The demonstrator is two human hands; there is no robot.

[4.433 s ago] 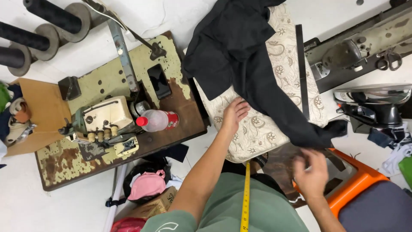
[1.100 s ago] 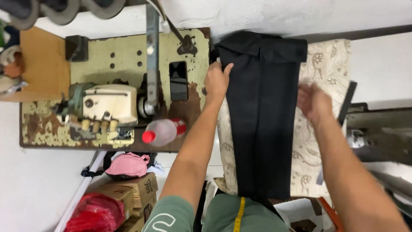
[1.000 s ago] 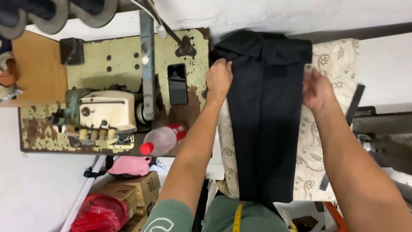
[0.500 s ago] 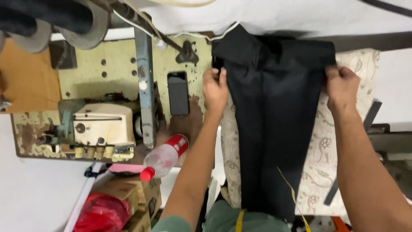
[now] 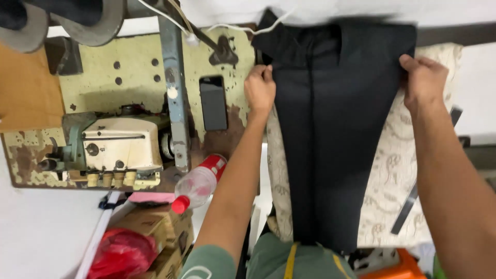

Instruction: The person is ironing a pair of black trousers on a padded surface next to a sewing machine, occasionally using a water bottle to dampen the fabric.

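Since the previous frame both hands have been carried slightly farther up and outward along the black garment (image 5: 338, 150), which is now drawn flatter and lies lengthwise on the patterned cream padded board (image 5: 392, 175). Its left edge is pinched by the left hand (image 5: 260, 92), fingers closed on the cloth near the top corner; its right edge is gripped likewise by the right hand (image 5: 422, 80). A strip of bare padding is left showing on each side of the garment, wider on the right. Just beside the left hand, a dark phone (image 5: 213, 103) lies on the worn green table (image 5: 134, 67), with a cream sewing machine (image 5: 121, 150) farther left and a clear bottle with a red cap (image 5: 199, 183) at the table's near edge.
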